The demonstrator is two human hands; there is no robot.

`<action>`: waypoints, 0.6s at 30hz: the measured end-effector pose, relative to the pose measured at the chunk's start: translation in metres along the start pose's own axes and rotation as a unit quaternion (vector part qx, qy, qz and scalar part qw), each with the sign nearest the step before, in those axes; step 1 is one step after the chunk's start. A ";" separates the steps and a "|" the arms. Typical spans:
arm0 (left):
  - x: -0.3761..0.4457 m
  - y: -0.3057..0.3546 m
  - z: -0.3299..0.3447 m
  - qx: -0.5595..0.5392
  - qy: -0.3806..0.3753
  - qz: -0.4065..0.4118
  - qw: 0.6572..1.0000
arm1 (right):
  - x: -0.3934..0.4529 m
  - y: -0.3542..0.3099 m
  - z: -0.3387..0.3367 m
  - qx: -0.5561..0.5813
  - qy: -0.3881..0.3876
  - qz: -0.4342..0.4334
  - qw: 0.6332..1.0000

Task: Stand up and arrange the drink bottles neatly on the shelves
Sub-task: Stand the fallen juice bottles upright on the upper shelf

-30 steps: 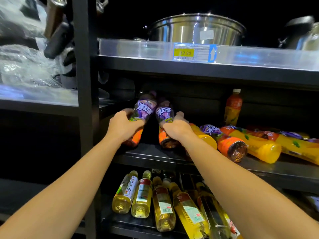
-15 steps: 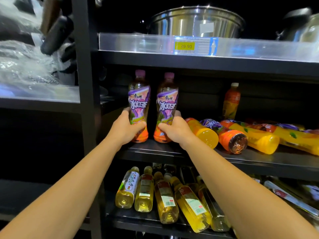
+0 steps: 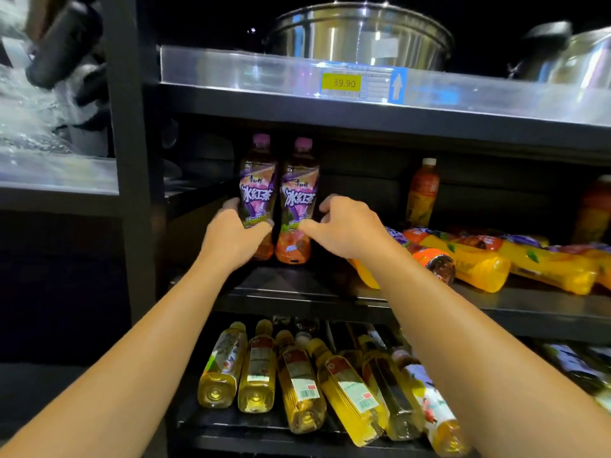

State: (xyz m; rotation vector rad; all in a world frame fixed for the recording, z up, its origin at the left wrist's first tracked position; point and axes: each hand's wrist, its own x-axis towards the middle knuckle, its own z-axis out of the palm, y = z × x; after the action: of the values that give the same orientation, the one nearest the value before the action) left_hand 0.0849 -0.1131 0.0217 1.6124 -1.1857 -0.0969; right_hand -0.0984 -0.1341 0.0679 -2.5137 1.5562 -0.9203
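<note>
Two purple-labelled iced tea bottles stand upright side by side at the left end of the middle shelf (image 3: pixel 297 292). My left hand (image 3: pixel 231 236) grips the left bottle (image 3: pixel 258 190) low down, thumb across its front. My right hand (image 3: pixel 350 229) sits just right of the right bottle (image 3: pixel 299 193). Its fingers are loosened and slightly off the bottle's side, and only the thumb tip touches the label. Several orange and yellow drink bottles (image 3: pixel 479 262) lie on their sides further right on the same shelf.
An orange bottle (image 3: pixel 423 193) stands upright at the back of the middle shelf. Several pale yellow tea bottles (image 3: pixel 297 375) lie on the lower shelf. Steel pots (image 3: pixel 360 34) sit on the top shelf above a price tag (image 3: pixel 344 83). A black post (image 3: pixel 129 160) borders the left.
Both purple bottles went from tilted to upright and now stand on the shelf further back. My right hand has loosened its grip on the right bottle.
</note>
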 end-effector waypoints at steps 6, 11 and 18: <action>-0.058 0.047 0.023 -0.071 -0.037 0.092 0.993 | -0.017 0.080 -0.063 -0.066 0.075 0.058 0.993; -0.041 0.082 0.088 -0.005 -0.154 0.003 0.988 | -0.003 0.122 -0.054 -0.207 -0.096 0.103 0.968; -0.020 0.122 0.126 0.084 -0.293 -0.153 0.940 | 0.008 0.140 -0.050 -0.118 -0.211 0.089 0.966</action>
State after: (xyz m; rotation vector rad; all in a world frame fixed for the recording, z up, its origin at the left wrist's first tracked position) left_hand -0.0764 -0.1766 0.0535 1.9861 -1.3988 -0.7371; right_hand -0.2333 -0.1965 0.0656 -2.4387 1.7806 -0.1642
